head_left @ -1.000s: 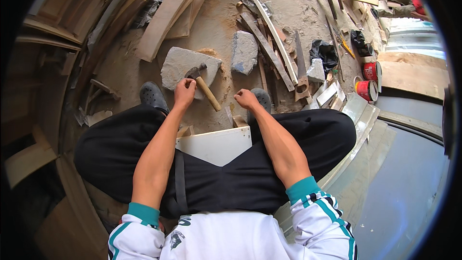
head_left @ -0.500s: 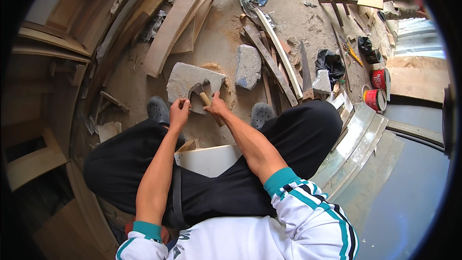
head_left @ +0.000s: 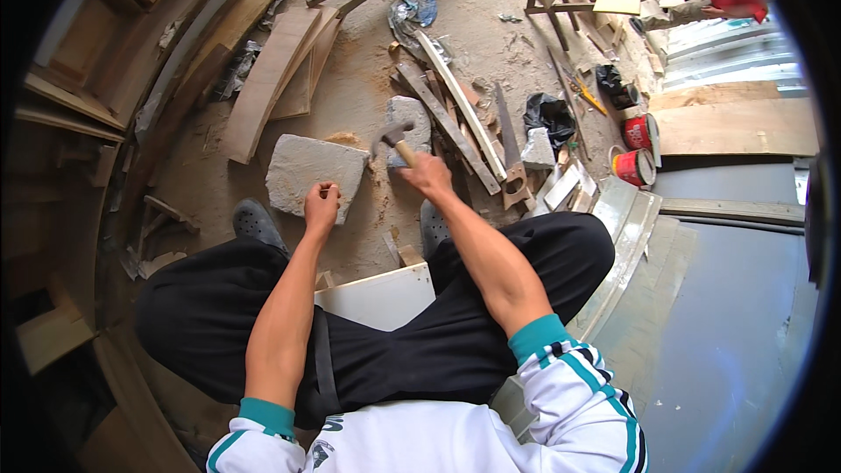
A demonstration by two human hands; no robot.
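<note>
The right hand grasps the hammer by its handle, right of the slab. The left hand, by the slab's near edge, is curled closed; what it pinches, I cannot tell. 2 tins sit right of the saw.

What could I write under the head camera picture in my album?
Right hand holding a hammer, left hand near a grey block, saw lying nearby.

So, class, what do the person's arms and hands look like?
The left hand and right hand are gloveless, and the forearms bare. White sleeves end in teal cuffs and carry teal stripes; the right sleeve also has black ones.
</note>
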